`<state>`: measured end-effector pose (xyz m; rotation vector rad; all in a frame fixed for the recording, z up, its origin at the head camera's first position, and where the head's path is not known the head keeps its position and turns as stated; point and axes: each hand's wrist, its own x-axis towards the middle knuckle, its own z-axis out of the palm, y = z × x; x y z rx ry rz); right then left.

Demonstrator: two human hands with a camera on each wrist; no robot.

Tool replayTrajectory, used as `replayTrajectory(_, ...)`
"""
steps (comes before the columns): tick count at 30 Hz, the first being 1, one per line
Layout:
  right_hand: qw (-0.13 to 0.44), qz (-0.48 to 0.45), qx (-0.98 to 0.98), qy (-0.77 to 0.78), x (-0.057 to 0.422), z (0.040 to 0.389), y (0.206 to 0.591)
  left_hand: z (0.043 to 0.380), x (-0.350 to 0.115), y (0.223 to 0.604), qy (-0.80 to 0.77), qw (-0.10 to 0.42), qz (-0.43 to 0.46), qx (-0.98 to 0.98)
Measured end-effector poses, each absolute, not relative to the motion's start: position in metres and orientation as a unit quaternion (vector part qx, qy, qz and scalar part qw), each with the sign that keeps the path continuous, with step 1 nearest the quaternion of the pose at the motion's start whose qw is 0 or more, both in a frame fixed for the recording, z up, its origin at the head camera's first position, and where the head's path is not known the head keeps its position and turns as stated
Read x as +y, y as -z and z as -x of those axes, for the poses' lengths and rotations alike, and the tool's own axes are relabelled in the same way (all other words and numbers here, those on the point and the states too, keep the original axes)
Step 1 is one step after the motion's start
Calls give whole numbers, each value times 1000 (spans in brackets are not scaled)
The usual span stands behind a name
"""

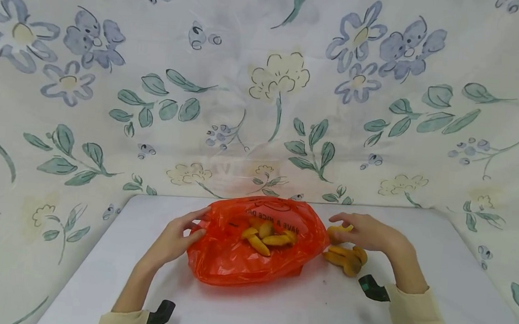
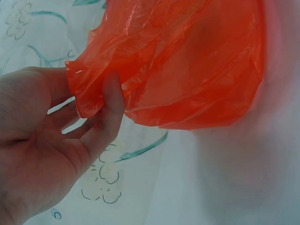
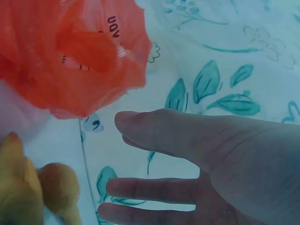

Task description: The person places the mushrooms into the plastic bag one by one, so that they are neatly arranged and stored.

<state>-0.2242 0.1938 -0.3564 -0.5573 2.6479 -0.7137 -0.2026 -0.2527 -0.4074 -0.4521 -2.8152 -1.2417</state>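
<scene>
Head view: left hand pinches the orange bag at its left rim, mouth facing right – right hand, fingers loose & holding nothing, hovers over the loose yellow pieces just right of it.

Crumpled orange plastic bag holding yellow pieces on table

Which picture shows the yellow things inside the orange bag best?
The head view: several yellow pieces show through the orange bag. The left wrist view shows only bag plastic; the right wrist view shows only pieces lying outside it.
</scene>
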Motion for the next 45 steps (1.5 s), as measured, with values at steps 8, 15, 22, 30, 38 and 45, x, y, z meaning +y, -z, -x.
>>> replayTrajectory(8, 147, 189, 932, 271, 210, 214, 371, 205, -254, 405, 398, 13, 143, -906)
replayTrajectory(15, 140, 179, 937, 264, 226, 208, 382, 204, -251, 407, 395, 7, 138, -908)
replayTrajectory(22, 141, 177, 938, 262, 234, 210, 387, 203, -250, 406, 397, 9, 137, -908)
replayTrajectory(30, 144, 174, 937, 267, 238, 212, 399, 204, -251, 408, 398, 7, 137, -907)
replayTrajectory(38, 159, 168, 935, 270, 239, 212, 403, 204, -249, 407, 397, 10, 143, -906)
replayTrajectory(45, 190, 154, 932, 267, 240, 211, 405, 203, -248, 407, 395, 7, 137, -908)
